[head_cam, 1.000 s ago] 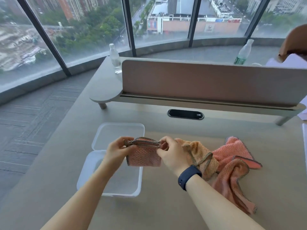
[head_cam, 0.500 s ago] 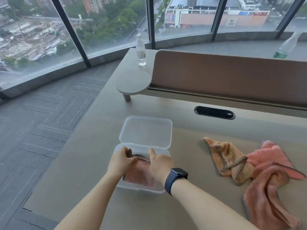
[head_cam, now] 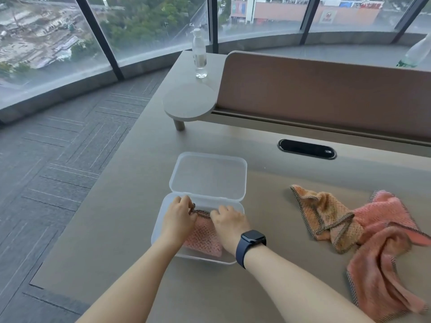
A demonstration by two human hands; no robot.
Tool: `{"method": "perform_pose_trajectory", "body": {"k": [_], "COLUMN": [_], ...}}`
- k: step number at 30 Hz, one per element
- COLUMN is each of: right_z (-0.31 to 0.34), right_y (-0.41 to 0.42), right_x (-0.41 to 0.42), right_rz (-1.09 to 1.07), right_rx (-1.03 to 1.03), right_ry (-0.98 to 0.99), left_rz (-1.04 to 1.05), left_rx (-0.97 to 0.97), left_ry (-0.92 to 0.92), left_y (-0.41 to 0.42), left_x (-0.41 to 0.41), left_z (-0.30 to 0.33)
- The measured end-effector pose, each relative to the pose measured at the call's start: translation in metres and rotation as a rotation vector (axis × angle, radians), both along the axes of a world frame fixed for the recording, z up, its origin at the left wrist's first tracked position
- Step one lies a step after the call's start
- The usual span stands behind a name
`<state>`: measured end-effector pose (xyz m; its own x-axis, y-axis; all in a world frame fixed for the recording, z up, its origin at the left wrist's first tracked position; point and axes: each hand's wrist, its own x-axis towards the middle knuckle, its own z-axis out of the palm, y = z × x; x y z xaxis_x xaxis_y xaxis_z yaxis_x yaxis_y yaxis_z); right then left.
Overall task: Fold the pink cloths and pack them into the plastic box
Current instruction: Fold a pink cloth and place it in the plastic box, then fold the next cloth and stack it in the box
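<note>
Folded cloth (head_cam: 203, 238) (partly hidden) under both hands.

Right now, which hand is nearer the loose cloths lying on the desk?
Right. The right hand is in the plastic box on the side facing the loose cloths; the left hand is on the box's far side. Both hold the folded pink cloth.
</note>
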<state>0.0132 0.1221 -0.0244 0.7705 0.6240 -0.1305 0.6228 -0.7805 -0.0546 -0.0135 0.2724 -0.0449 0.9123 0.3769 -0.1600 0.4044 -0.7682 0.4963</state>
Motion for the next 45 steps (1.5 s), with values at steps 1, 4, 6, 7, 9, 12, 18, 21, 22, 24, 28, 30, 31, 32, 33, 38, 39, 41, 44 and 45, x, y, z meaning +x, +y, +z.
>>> {"method": "perform_pose_trajectory", "body": {"k": [1,4,6,7,9,12,18,21,22,24,28,30,31,32,33,38,39,41,44,45], "right_z": [-0.002,-0.006,-0.008,-0.009,-0.008,-0.005,0.016,0.024,0.022,0.015,-0.005,-0.013,-0.017,-0.021,-0.025,-0.035,-0.037,-0.04,-0.045,-0.046], "right_y": [-0.002,-0.009,-0.008,-0.006,-0.004,-0.004,-0.045,-0.091,-0.109,-0.148,-0.218,-0.241,-0.251,-0.259,-0.266,-0.282,-0.283,-0.286,-0.291,-0.291], "right_x": [-0.001,-0.002,-0.002,-0.003,-0.004,-0.005,-0.002,0.009,0.013,0.019,0.029,0.034,0.036,0.038,0.039,0.047,0.049,0.051,0.053,0.053], "right_rz": [0.043,0.116,0.123,0.13,0.15,0.14,-0.148,-0.308,-0.343,-0.411,-0.586,-0.606,-0.598,-0.582,-0.57,-0.516,-0.52,-0.528,-0.525,-0.529], "right_rx": [0.017,-0.054,-0.149,-0.189,-0.24,-0.184,0.486,0.522,0.518,0.489,0.369,0.308,0.27,0.235,0.201,0.069,0.064,0.06,0.086,0.116], "right_ry": [0.059,0.111,0.1,0.109,0.124,0.134,-0.032,-0.042,-0.031,0.014,0.087,0.123,0.145,0.162,0.179,0.212,0.227,0.233,0.217,0.211], "left_rz": [-0.033,-0.173,-0.276,-0.303,-0.325,-0.325,-0.274,-0.342,-0.371,-0.423,-0.394,-0.389,-0.393,-0.395,-0.397,-0.425,-0.432,-0.448,-0.456,-0.457], "left_rx": [0.018,0.041,0.068,0.089,0.114,0.128,0.09,0.042,0.025,0.028,0.166,0.24,0.286,0.327,0.363,0.339,0.297,0.206,0.145,0.141], "left_ry": [-0.006,0.069,0.169,0.225,0.289,0.3,-0.066,-0.107,-0.097,-0.098,-0.094,-0.072,-0.052,-0.02,0.014,0.021,0.009,0.009,0.041,0.049], "left_y": [0.001,0.003,0.005,0.005,0.006,0.006,-0.028,-0.068,-0.082,-0.109,-0.147,-0.156,-0.162,-0.166,-0.172,-0.205,-0.213,-0.23,-0.256,-0.263], "left_x": [-0.001,-0.005,-0.008,-0.009,-0.01,-0.012,0.0,0.016,0.022,0.034,0.049,0.053,0.055,0.057,0.059,0.072,0.076,0.083,0.092,0.094], "left_z": [-0.001,-0.004,-0.009,-0.01,-0.015,-0.015,0.007,0.024,0.028,0.03,0.027,0.027,0.026,0.026,0.027,0.029,0.028,0.025,0.02,0.019]}}
